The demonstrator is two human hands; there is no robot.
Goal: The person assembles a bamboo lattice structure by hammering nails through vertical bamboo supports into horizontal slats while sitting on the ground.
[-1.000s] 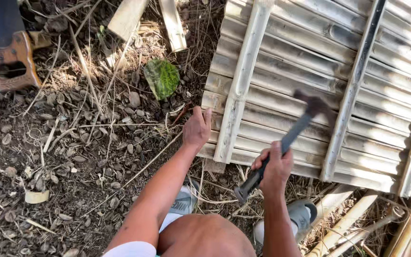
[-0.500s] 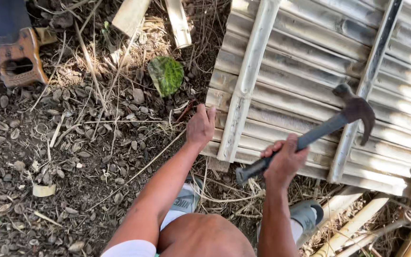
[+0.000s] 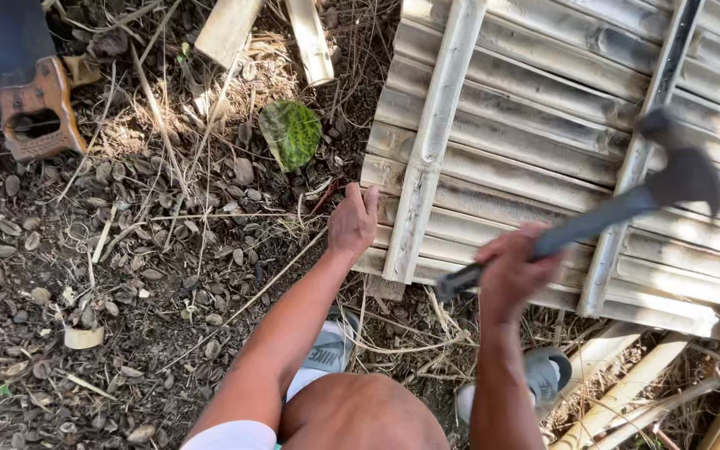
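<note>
My right hand (image 3: 512,272) grips the dark handle of a claw hammer (image 3: 627,200), whose blurred head hangs over the right cross slat (image 3: 637,167) of a split-bamboo panel (image 3: 527,108) lying on the ground. My left hand (image 3: 353,222) rests flat on the panel's near left edge, beside the left cross slat (image 3: 432,142). My bare knee and both shoes show at the bottom of the view.
A hand saw with a wooden handle (image 3: 33,108) lies at the upper left on dirt strewn with dry leaves and twigs. A green leaf (image 3: 291,133) and wood offcuts (image 3: 310,40) lie near the panel. Loose bamboo poles (image 3: 627,383) sit at the lower right.
The hammer has swung up and to the right, from over the panel's middle to above the right slat. My left hand has stayed on the panel's edge.
</note>
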